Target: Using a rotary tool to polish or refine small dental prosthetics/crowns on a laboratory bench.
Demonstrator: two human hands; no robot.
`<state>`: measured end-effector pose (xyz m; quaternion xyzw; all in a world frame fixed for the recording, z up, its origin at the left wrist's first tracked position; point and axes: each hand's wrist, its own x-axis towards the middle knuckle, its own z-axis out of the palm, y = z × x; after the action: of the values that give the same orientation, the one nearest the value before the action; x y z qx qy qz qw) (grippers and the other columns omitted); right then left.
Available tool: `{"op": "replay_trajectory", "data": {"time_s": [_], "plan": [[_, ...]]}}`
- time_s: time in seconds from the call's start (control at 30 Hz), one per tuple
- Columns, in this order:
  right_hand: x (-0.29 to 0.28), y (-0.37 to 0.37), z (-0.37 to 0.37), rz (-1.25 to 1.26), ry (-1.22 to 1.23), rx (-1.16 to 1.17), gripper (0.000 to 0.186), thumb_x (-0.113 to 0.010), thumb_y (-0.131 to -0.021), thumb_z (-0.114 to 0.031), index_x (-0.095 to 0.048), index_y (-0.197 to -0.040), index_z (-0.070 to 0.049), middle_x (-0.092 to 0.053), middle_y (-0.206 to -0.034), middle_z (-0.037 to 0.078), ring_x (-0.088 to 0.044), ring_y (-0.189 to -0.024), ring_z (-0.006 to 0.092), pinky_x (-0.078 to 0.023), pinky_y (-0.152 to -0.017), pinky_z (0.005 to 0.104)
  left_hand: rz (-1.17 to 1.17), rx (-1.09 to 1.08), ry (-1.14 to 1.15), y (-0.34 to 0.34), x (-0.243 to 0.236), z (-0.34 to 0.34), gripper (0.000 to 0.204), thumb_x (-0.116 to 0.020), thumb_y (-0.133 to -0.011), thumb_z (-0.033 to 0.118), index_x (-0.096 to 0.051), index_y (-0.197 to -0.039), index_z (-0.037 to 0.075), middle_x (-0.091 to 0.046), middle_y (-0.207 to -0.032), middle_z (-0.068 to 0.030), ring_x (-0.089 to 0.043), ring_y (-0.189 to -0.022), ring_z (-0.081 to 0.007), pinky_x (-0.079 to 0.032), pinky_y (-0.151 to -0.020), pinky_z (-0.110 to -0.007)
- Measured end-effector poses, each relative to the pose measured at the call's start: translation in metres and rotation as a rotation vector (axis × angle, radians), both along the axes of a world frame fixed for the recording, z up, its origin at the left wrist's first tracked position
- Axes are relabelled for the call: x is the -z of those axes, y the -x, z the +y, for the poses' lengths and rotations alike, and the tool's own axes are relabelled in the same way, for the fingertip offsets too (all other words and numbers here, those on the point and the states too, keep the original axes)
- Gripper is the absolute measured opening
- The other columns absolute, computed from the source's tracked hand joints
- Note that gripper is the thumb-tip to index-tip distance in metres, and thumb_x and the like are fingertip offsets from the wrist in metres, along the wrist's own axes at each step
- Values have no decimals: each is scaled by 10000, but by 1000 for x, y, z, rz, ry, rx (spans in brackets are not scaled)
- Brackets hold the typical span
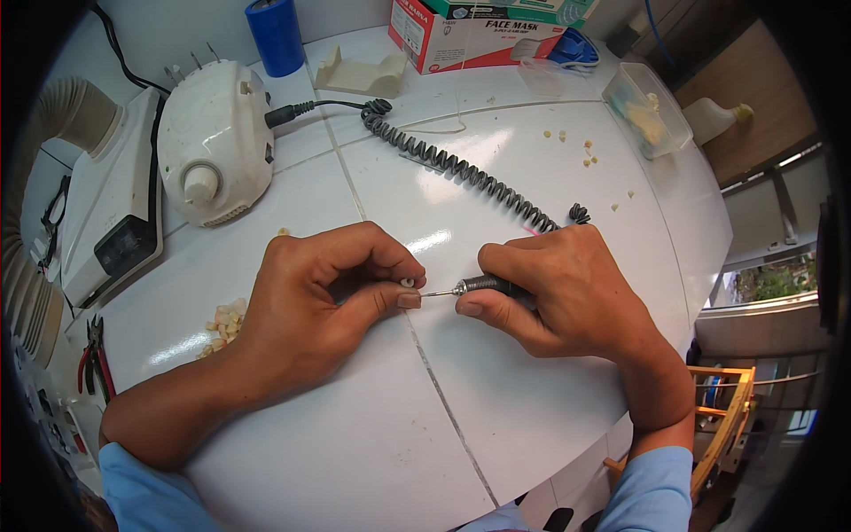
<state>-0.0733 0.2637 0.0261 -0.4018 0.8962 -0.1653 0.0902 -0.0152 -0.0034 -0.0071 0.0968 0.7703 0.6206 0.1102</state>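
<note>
Between the thumb and fingertips of my left hand (324, 297) is a small whitish, tooth-like piece (408, 283), mostly covered by the fingers. My right hand (572, 288) is closed around a dark rotary handpiece (486, 284), which lies level and points left. Its thin metal bit (438, 293) reaches to my left thumb tip, beside the piece; whether it touches the piece I cannot tell. Beside my left wrist lies a pile of small cream, tooth-like pieces (229, 321). A black coiled cord (461, 164) runs from behind my right hand to a white control box (213, 146).
A white machine with a ribbed hose (84, 115) stands far left, with red-handled pliers (96, 355) nearer. Along the back are a blue cylinder (275, 37), a cream stand (362, 73) and a red-and-white box (474, 40). Small pieces (589, 152) lie scattered near a plastic tub (669, 124).
</note>
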Motion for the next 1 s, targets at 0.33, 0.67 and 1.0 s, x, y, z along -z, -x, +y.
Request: {"op": "replay_trajectory", "data": {"time_s": [0.33, 0.67, 1.0], "plan": [[-7, 20, 22, -189, -44, -28, 610, -665, -1063, -598, -719, -771, -66, -597, -543, 100, -588, -517, 330, -445, -563, 466, -84, -107, -28, 11, 1, 14, 104, -747, -1018, -46, -744, -1122, -39, -797, -1108, -104, -758, -1051, -144, -624, -980, -295], [0, 22, 21, -69, 85, 22, 550, -696, -1059, -547, -733, -779, -75, -615, -556, 102, -616, -521, 321, -442, -541, 448, 6, -107, -22, 0, 11, 16, 120, -751, -1019, -45, -720, -1134, -26, -799, -1102, -109, -760, -1030, -151, -631, -959, -305], [6, 16, 17, 1, 73, -27, 553, -720, -1044, -551, -687, -755, -81, -608, -538, 84, -611, -491, 312, -436, -516, 439, 66, -38, 53, -1, 8, 10, 138, -770, -986, -71, -719, -1108, -31, -793, -1065, -107, -765, -1021, -146, -619, -920, -288]]}}
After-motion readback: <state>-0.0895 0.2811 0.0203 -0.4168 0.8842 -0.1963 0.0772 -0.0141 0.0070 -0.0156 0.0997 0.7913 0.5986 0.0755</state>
